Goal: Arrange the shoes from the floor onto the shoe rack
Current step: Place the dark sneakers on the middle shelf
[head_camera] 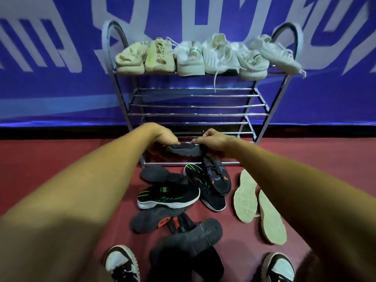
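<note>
Holding: I grip one black shoe (183, 150) at centre frame, my left hand (162, 137) curled over one end and my right hand (211, 139) wrapped round the other.
Shoe's place: it is in front of the lower rails of the shoe rack (197, 114), above the lowest front bar. I cannot tell whether it touches a rail.
Done: the top tier, upper centre, carries a full row of pale shoes (191, 58). The rightmost tilts over the edge and one lace dangles.
Left: I see no shoe on the rails beneath, so I judge the job under halfway.
On the floor: a heap of dark shoes fills the lower centre. Among them are a green-striped trainer (168, 197) on its side and an orange-marked trainer (217, 176), and several lie sole up. Two cream shoes (245, 197) lie sole up at centre right.
Rack: it is made of thin, shiny metal tubes, with arched ends rising at the upper left and upper right.
Shoe textures: the dark uppers look like knit mesh, and the green-striped one has a white rubber midsole. The cream soles show a ridged tread.
Surroundings: the red floor (61, 155) is matte, and behind it hangs a blue banner (50, 88) with pale, blurred lettering.
</note>
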